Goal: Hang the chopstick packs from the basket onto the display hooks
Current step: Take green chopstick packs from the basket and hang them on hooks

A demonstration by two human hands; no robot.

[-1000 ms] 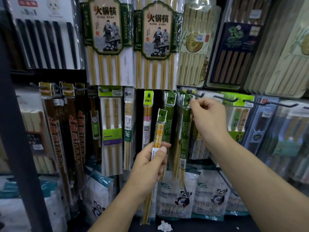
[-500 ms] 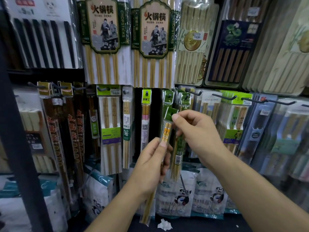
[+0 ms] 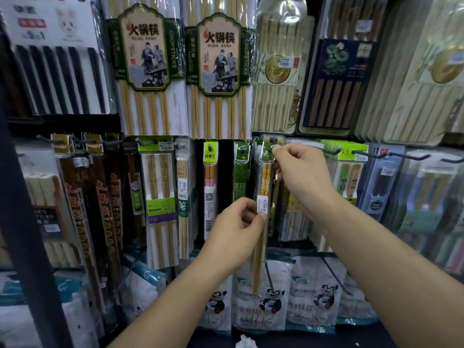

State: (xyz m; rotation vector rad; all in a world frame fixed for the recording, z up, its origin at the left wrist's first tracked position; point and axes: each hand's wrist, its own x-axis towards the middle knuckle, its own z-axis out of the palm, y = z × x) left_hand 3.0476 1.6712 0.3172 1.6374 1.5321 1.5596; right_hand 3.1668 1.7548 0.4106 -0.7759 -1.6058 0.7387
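A narrow chopstick pack [image 3: 265,182] with a green header card, yellow-patterned sticks and a white barcode label is held upright against the display. My left hand [image 3: 234,234] pinches it at the label, about mid-length. My right hand [image 3: 300,174] pinches the green header at the top, right at a display hook [image 3: 272,141] that carries several similar green-topped packs. The hook's tip is hidden behind my fingers and the header. The basket is out of view.
Neighbouring hooks hold more packs: a green one [image 3: 241,169] just left, a pink-and-white one [image 3: 210,187], and dark bare hook tips [image 3: 334,150] to the right. Large hot-pot chopstick packs [image 3: 221,71] hang above. Panda-print bags [image 3: 271,300] hang below. A dark post [image 3: 22,222] stands at left.
Both hands have lifted the pack up and to the right. My right hand went from the hooks to the pack's header and now holds it at the hook.
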